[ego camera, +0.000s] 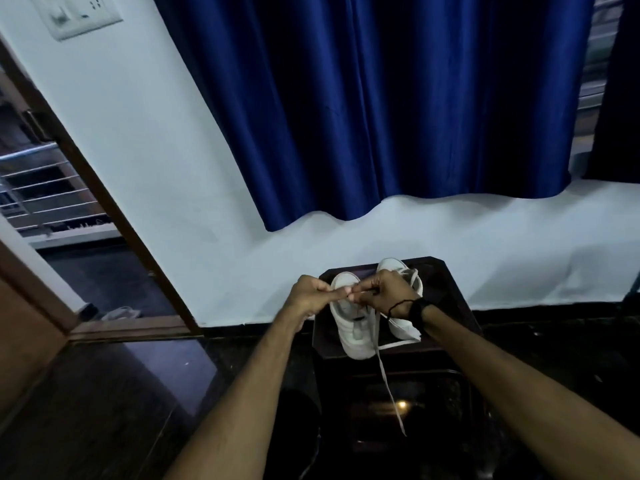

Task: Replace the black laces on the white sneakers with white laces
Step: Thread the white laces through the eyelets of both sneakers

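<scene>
Two white sneakers stand side by side on a small dark stool (453, 306). The left sneaker (353, 327) is nearer to me; the right sneaker (398, 268) sits further back, partly behind my right wrist. My left hand (311, 294) and my right hand (384, 292) meet above the left sneaker, fingers curled, both pinching a white lace (382, 368). One end of that lace hangs down over the stool's front edge. A short dark mark shows on the left sneaker's tongue; whether it is a black lace I cannot tell.
A blue curtain (398, 98) hangs on the white wall behind the stool. An open doorway (69, 237) with a wooden frame lies to the left, a pale shoe (121, 311) on its threshold. The floor (138, 393) is dark and glossy.
</scene>
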The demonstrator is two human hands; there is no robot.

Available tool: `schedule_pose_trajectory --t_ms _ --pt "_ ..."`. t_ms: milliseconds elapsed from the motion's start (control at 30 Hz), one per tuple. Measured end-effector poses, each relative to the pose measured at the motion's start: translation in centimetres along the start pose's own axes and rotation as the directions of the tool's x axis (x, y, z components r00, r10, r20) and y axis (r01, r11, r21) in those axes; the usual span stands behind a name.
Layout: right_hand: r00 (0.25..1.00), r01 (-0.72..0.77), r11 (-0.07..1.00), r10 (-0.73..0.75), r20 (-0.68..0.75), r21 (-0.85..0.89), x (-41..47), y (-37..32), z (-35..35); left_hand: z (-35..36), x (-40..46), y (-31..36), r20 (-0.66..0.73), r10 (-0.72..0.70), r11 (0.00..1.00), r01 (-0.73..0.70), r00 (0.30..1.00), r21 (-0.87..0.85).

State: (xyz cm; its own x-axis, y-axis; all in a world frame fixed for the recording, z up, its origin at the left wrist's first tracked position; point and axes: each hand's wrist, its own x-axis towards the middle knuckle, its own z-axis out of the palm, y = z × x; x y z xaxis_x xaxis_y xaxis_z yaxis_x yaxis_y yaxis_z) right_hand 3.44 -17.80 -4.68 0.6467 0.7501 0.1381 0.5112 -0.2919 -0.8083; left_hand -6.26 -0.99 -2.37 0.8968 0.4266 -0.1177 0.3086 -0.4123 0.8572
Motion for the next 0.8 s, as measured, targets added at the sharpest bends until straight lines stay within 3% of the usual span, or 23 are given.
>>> schedule_pose_trajectory --t_ms 100,167,200,367,500,600,700,800 --pt "0.955 -0.145 0.967 0.081 -0.285 -0.212 0.3 0.2 -0.1 1.1 1.4 -1.4 -0.162 -0.041 0.995 0.025 0.986 -0.100" --pt "0.869 -0.261 0.941 0.132 -0.478 -0.215 1.0 0.5 -0.8 1.6 2.6 -2.4 -0.317 -0.107 0.986 0.059 0.943 -0.155" --pt "0.850 -0.275 0.942 0.145 -0.506 -0.191 1.4 0.6 -1.1 1.9 3.0 -2.9 -0.360 -0.138 0.985 0.088 0.923 -0.150" --pt "0.909 -0.179 0.982 0.187 -0.373 0.057 4.8 0.2 0.1 4.6 4.6 -5.0 -0.333 -0.127 0.990 0.141 0.934 0.019" --pt "0.958 -0.148 0.989 0.150 -0.246 0.023 7.8 0.5 1.9 6.4 5.9 -6.4 -0.443 -0.048 0.996 0.078 0.895 0.049" --pt "0.965 -0.188 0.980 0.172 -0.200 -0.064 8.6 1.5 3.2 7.7 5.8 -7.6 -0.539 -0.117 0.978 0.003 0.834 -0.208" --pt "0.940 -0.239 0.967 0.209 -0.268 -0.085 8.6 2.6 3.8 8.3 6.2 -8.2 -0.486 -0.259 0.861 -0.029 0.834 -0.508" --pt "0.931 -0.249 0.961 0.203 -0.302 -0.119 8.4 2.9 3.9 8.4 6.5 -8.4 -0.437 -0.328 0.763 -0.038 0.837 -0.645"
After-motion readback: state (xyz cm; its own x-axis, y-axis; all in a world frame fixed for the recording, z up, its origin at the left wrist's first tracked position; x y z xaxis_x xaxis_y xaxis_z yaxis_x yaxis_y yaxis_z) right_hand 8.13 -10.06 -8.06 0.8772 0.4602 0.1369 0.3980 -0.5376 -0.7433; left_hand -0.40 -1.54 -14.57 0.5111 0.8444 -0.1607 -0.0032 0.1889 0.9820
